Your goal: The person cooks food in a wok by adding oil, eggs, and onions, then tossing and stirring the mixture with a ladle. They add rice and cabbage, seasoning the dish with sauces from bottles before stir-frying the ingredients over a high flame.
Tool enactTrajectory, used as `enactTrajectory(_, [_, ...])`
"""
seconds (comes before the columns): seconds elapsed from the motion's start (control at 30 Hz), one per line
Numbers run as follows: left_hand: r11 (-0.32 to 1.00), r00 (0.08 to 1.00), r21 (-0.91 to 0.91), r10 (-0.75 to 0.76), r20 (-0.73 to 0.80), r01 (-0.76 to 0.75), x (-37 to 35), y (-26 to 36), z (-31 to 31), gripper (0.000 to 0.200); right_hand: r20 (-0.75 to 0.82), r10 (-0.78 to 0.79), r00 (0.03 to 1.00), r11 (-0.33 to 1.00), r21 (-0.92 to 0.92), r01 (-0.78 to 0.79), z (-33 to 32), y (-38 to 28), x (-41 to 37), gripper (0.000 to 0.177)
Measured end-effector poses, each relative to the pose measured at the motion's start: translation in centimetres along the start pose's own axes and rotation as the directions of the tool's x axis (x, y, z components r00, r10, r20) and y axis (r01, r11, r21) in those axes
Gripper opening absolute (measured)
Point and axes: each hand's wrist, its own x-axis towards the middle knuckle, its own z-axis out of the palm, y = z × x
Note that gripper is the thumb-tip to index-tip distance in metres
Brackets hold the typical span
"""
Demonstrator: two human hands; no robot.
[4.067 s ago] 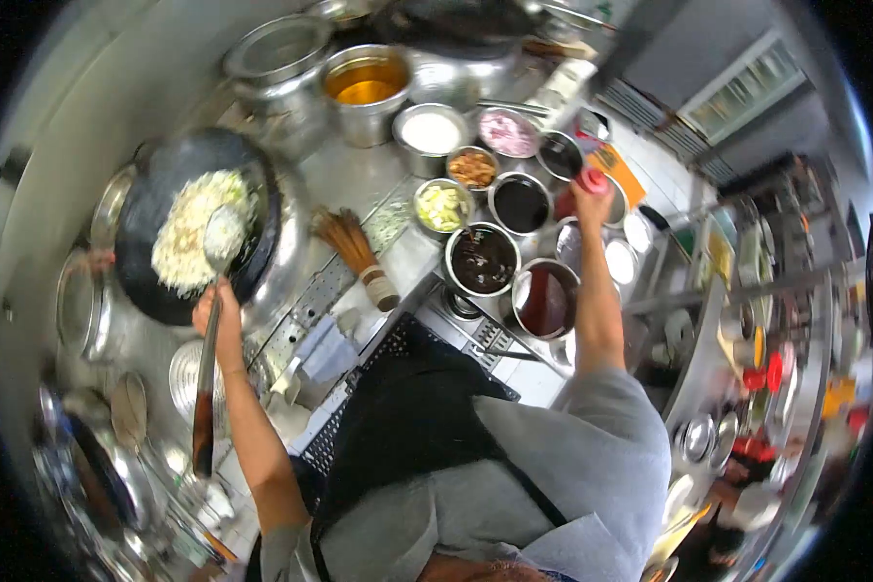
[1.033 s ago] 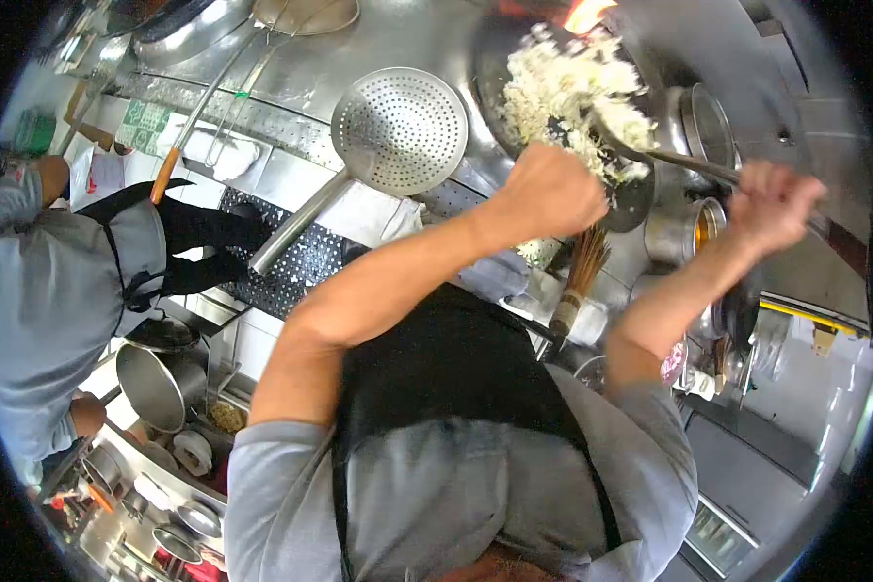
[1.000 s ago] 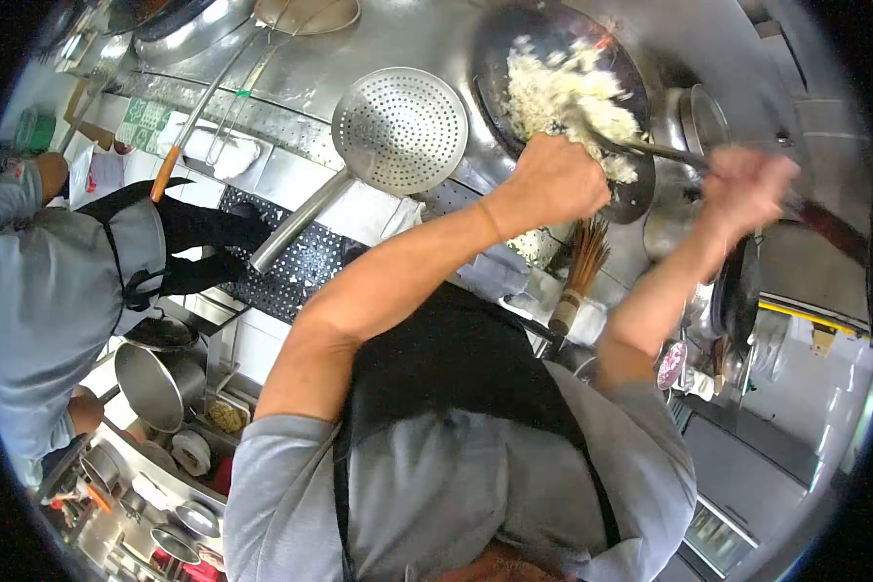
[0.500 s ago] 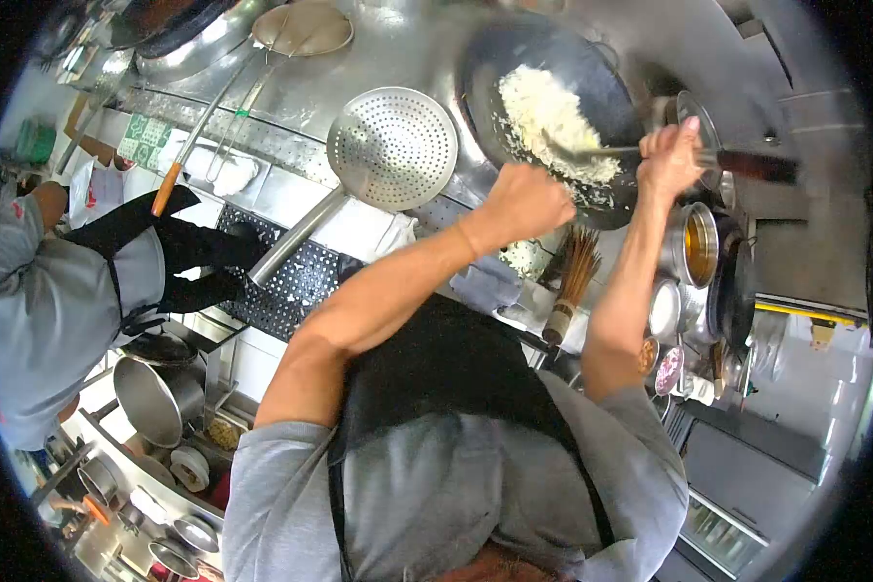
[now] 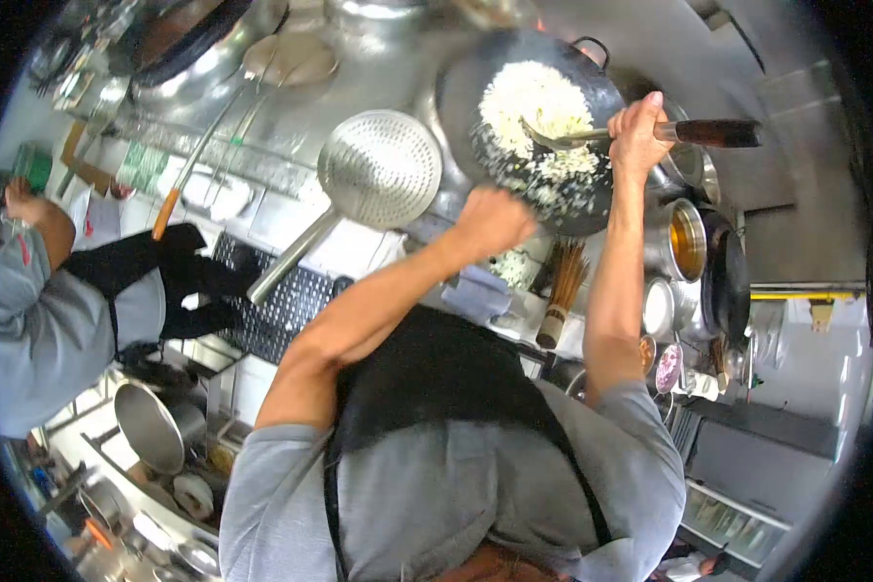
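In front of me is a dark wok (image 5: 461,112), a loop handle showing on its far rim. White rice (image 5: 532,92) is heaped toward its far side, with loose grains spread nearer. My left hand (image 5: 498,223) is closed in a fist at the near rim, gripping the wok there; its grip point is hidden under the fingers. Wrapped round a ladle (image 5: 713,133) with a dark handle is my right hand (image 5: 640,136). The ladle's bowl rests among the rice. Left of the wok lies a large perforated strainer (image 5: 380,167) with a long metal handle.
A bamboo wok brush (image 5: 561,301) stands near the counter's front. To the right are a metal pot of orange-yellow liquid (image 5: 687,241) and several small bowls. A mesh skimmer (image 5: 291,60) lies at the back left. A co-worker (image 5: 48,320) stands at the left near a large pot (image 5: 160,427).
The wok has shifted slightly left, along with both hands. Rice has spread over the near part of the wok. The ladle's bowl now sits farther left, and the co-worker's arm has risen.
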Motion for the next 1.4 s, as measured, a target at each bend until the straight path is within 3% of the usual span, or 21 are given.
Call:
enactTrajectory(0.07, [0.997,0.966,-0.010,-0.067,0.250,0.072,-2.5,1.2,-2.7,0.038,0.102,-0.064,0.993,0.998,-0.021,0.067,0.4,-4.0,1.4,0.044])
enactTrajectory(0.13, [0.997,0.992,-0.055,-0.047,0.121,0.054,-1.3,1.0,-2.3,0.037,0.069,-0.311,0.948,0.913,-0.256,0.318,0.4,-7.8,2.7,0.043])
enactTrajectory(0.2, [0.993,0.997,-0.086,-0.078,-0.002,0.077,1.0,0.0,-2.1,0.033,0.176,-0.319,0.931,0.938,-0.084,0.338,1.0,-11.3,2.4,0.045])
enactTrajectory(0.3, [0.996,0.996,0.001,-0.090,0.009,0.090,4.3,-2.3,1.0,0.030,-0.054,-0.335,0.941,0.939,0.063,0.339,0.2,-10.4,1.1,0.047])
enactTrajectory(0.37, [0.995,0.994,0.044,-0.092,0.051,0.090,5.4,-3.1,1.7,0.030,-0.127,-0.381,0.916,0.924,-0.008,0.383,-1.1,-6.1,0.8,0.044])
enactTrajectory(0.4, [0.994,0.992,0.022,-0.106,0.071,0.104,5.6,-3.1,1.6,0.031,-0.266,-0.323,0.908,0.946,-0.091,0.310,-0.4,-3.4,0.3,0.039])
enactTrajectory(0.43, [0.993,0.988,0.000,-0.114,0.102,0.115,5.5,-3.2,1.4,0.031,-0.157,-0.356,0.921,0.932,-0.127,0.338,-1.3,1.2,0.7,0.035])
enactTrajectory(0.47, [0.992,0.983,-0.021,-0.118,0.138,0.122,5.3,-3.2,1.3,0.032,-0.077,-0.203,0.976,0.959,-0.216,0.183,-2.9,6.9,1.3,0.033])
enactTrajectory(0.5, [0.994,0.982,-0.011,-0.104,0.156,0.107,5.1,-2.9,1.5,0.032,-0.111,0.059,0.992,0.996,-0.058,-0.066,-1.0,6.6,0.4,0.032])
enactTrajectory(0.53, [0.995,0.982,-0.004,-0.100,0.163,0.102,5.0,-2.7,1.6,0.032,-0.023,0.139,0.990,0.990,-0.017,-0.140,-0.4,4.6,1.4,0.035])
enactTrajectory(0.63, [0.993,0.987,0.021,-0.116,0.113,0.115,5.4,-3.1,1.5,0.032,-0.193,0.081,0.978,0.984,-0.143,-0.110,1.6,-2.2,0.6,0.044])
enactTrajectory(0.67, [0.993,0.988,0.033,-0.114,0.108,0.111,5.6,-3.3,1.4,0.032,-0.197,0.078,0.977,0.993,-0.069,-0.093,1.4,-2.9,-0.2,0.044])
enactTrajectory(0.73, [0.993,0.987,0.049,-0.112,0.115,0.107,5.4,-3.1,1.5,0.031,-0.200,0.013,0.980,0.994,-0.103,-0.035,0.3,1.7,-1.6,0.040])
enactTrajectory(0.77, [0.996,0.992,0.023,-0.089,0.093,0.088,5.3,-3.2,1.5,0.032,-0.192,0.082,0.978,0.997,0.015,-0.080,0.8,3.8,-1.6,0.042])
enactTrajectory(0.87, [0.995,0.987,0.043,-0.090,0.135,0.085,4.7,-1.3,0.6,0.032,0.000,0.260,0.966,0.965,-0.029,-0.260,1.7,-0.6,1.1,0.043])
enactTrajectory(0.9, [0.999,0.998,-0.002,-0.048,0.039,0.048,4.1,0.5,-0.7,0.033,-0.092,0.321,0.943,0.944,-0.050,-0.326,2.6,-3.1,1.5,0.043])
enactTrajectory(1.0, [0.996,0.996,0.029,0.079,0.039,-0.080,5.5,5.0,-6.7,0.031,-0.068,0.304,0.950,0.952,-0.015,-0.306,2.6,-6.6,1.4,0.044])
enactTrajectory(1.07, [0.998,0.994,0.013,0.064,-0.083,-0.063,6.6,4.4,-6.5,0.031,-0.087,0.265,0.960,0.964,0.022,-0.264,2.3,-4.6,1.2,0.044])
enactTrajectory(1.2, [0.999,0.999,-0.009,0.042,0.009,-0.042,1.0,-1.6,1.8,0.031,-0.075,0.094,0.993,0.995,-0.006,-0.095,0.4,0.0,0.8,0.044])
enactTrajectory(1.37, [0.993,0.948,-0.037,-0.099,0.301,0.115,-0.5,0.1,-1.8,0.032,-0.052,-0.139,0.989,0.990,-0.042,0.136,-1.3,-9.4,1.5,0.044])
enactTrajectory(1.4, [0.993,0.990,-0.047,-0.105,0.094,0.110,0.9,-0.2,-1.1,0.034,-0.092,-0.187,0.978,0.978,-0.113,0.177,-0.9,-11.3,1.1,0.044])
